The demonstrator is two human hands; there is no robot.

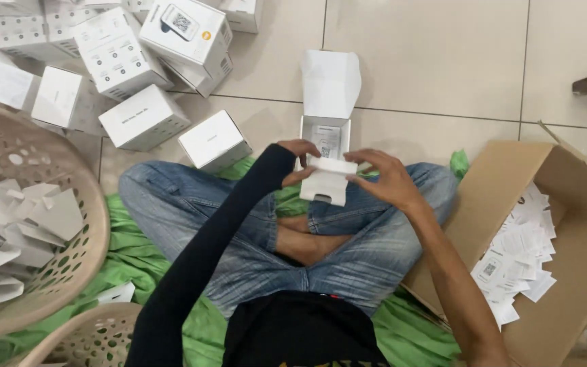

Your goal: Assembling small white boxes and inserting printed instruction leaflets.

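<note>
Over crossed legs in blue jeans (191,204), between both hands: a small white cardboard insert (326,182), held just above the knees. Left hand (298,161), at the end of a long black sleeve, closed on the insert's left edge, fingers curled over the top corner, thumb underneath. Right hand (388,178), bare-armed, pinching the right edge, fingers spread along the top, thumb below. Both hands touching the insert, one on each side, insert roughly level and tilted slightly toward the camera.

Just beyond the hands, nearly touching the insert's far edge: an open white box (327,102), lid flap raised upright, standing on the tiled floor (429,61). Inside the box, something printed, too small to make out.

Further off to the upper left: a heap of closed white boxes (144,115), some on their sides, nearest one close to the left knee. At far left: a beige plastic basket (76,177) with a perforated wall, filled with folded white card pieces (8,231); part of a second basket rim (90,333) below it. Underneath the legs: green cloth (137,251) spread on the floor. At right, well apart from the hands: a brown cardboard carton (579,217) lying open, with loose white leaflets (518,251) piled inside.
</note>
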